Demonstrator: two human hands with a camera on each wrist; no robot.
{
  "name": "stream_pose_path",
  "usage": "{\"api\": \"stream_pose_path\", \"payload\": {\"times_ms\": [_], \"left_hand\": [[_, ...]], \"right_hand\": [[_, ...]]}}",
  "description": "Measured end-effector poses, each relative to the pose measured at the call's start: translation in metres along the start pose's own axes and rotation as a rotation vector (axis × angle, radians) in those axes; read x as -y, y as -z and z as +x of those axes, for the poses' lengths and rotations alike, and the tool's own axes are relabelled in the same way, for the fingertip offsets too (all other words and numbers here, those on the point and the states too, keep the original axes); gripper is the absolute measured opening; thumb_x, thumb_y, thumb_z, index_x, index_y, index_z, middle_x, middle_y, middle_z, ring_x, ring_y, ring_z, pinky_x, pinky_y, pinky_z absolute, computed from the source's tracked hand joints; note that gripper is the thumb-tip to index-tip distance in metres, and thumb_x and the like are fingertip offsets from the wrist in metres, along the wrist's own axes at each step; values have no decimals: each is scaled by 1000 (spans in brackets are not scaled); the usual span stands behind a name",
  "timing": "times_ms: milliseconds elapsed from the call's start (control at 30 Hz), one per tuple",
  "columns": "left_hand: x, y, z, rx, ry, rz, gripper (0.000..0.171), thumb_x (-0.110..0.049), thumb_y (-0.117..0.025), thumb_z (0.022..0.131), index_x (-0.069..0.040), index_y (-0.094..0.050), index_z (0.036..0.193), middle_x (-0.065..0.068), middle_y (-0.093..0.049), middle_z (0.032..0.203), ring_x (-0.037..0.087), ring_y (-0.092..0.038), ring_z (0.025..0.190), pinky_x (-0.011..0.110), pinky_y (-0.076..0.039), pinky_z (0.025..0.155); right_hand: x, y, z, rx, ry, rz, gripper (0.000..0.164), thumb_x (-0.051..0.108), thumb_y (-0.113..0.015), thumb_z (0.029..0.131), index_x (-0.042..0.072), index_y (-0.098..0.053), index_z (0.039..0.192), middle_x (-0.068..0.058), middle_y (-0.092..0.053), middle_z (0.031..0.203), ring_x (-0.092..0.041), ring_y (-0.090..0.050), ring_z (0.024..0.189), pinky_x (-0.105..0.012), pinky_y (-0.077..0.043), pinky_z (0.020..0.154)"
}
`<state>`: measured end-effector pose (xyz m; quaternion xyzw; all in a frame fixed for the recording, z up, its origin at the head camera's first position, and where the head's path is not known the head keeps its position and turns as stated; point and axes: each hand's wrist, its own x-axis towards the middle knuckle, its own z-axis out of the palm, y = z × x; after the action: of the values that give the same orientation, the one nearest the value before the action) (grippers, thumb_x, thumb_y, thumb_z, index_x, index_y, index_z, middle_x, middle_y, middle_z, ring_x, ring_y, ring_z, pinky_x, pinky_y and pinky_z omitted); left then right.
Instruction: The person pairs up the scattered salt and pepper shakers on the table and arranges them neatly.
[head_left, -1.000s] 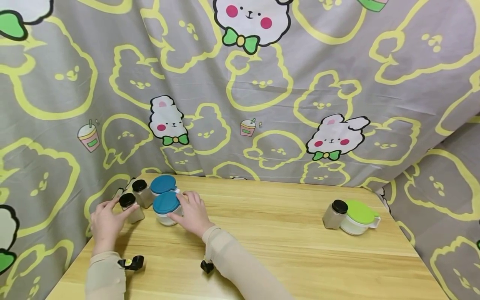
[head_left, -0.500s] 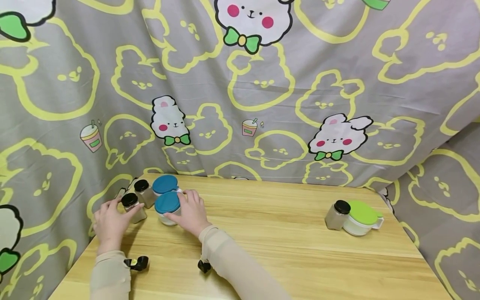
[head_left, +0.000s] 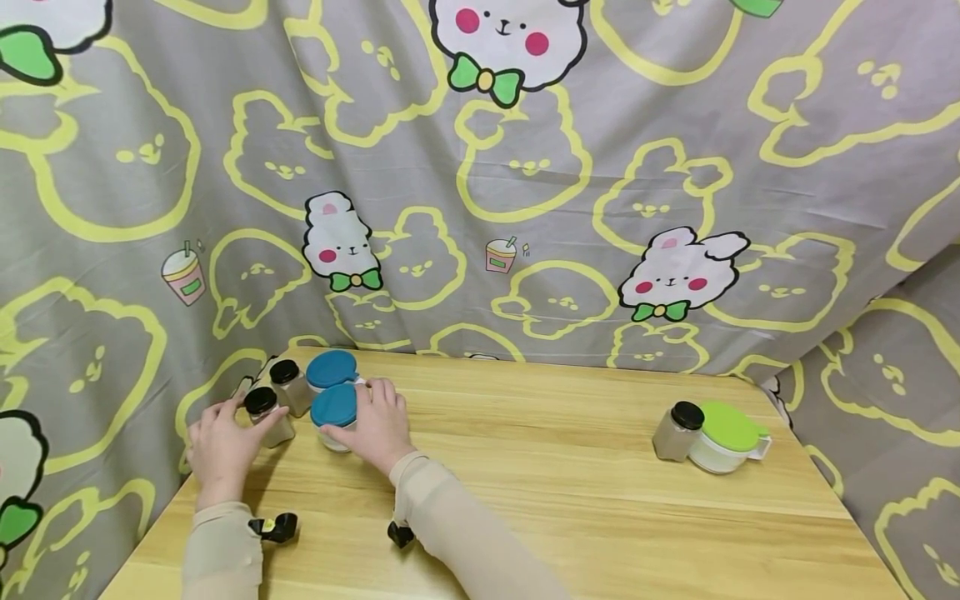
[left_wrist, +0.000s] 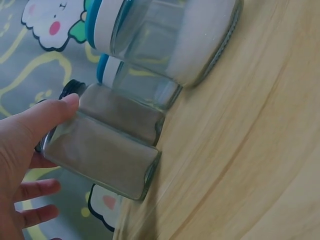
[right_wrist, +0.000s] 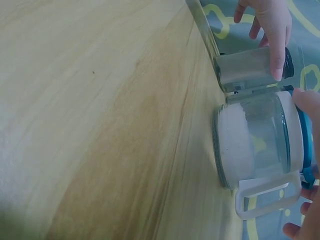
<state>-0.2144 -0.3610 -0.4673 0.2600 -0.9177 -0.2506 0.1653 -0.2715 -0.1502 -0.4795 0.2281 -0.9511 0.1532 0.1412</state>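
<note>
At the table's far left, my left hand (head_left: 221, 450) pinches the nearer black-lidded glass jar (head_left: 279, 432) by its top, thumb in front. The left wrist view shows brownish-grey powder in this square jar (left_wrist: 102, 155), which stands on the wood. My right hand (head_left: 381, 425) holds the front blue-lidded jar (head_left: 333, 406) around its lid, thumb at the near side. White granules fill the lower part of this glass jar (right_wrist: 237, 140), and a white handle (right_wrist: 270, 210) sticks out from its side. Both jars stand upright, next to each other.
Behind them are a second black-lidded jar (head_left: 291, 390) and a second blue-lidded jar (head_left: 332, 368). On the right of the wooden table (head_left: 540, 467), another black-lidded jar (head_left: 677, 433) stands beside a green-lidded jar (head_left: 727, 429). Patterned curtain (head_left: 525, 208) borders the back and sides.
My right hand has shifted slightly left, its thumb and fingers further round the blue-lidded jar. The left hand keeps its hold. The whole view has swung a little, with the jars standing in place.
</note>
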Motion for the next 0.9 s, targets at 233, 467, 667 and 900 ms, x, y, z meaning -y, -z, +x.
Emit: {"api": "stream_pose_path", "payload": {"times_ms": [233, 467, 667, 900], "left_hand": [[2, 2, -1, 17, -9, 7, 95, -72, -61, 79, -10, -41, 148, 31, -35, 148, 57, -27, 130, 72, -28, 95], [3, 4, -2, 46, -15, 24, 96, -73, -60, 80, -9, -40, 148, 30, -34, 149, 57, -25, 132, 72, -29, 93], [6, 5, 0, 67, -32, 48, 98, -75, -59, 79, -11, -37, 150, 31, -32, 149, 59, -24, 131, 73, -29, 92], [6, 7, 1, 88, -41, 61, 99, -75, -59, 78, -13, -35, 151, 31, -31, 151, 60, -23, 131, 73, -28, 92]], "right_hand": [[1, 1, 1, -5, -10, -14, 86, 81, -51, 78, 22, -48, 140, 5, -48, 130, -13, -40, 123, -31, -41, 95], [-1, -2, 1, -13, -22, 19, 82, 79, -56, 76, 23, -49, 136, 5, -49, 128, -13, -41, 121, -31, -40, 93], [-4, -1, -1, 4, -27, 32, 82, 78, -57, 76, 24, -47, 137, 4, -48, 128, -13, -41, 121, -31, -40, 94], [-9, 8, -5, 25, -27, 18, 81, 79, -56, 76, 26, -48, 136, 5, -48, 123, -12, -41, 117, -29, -40, 91]]}}
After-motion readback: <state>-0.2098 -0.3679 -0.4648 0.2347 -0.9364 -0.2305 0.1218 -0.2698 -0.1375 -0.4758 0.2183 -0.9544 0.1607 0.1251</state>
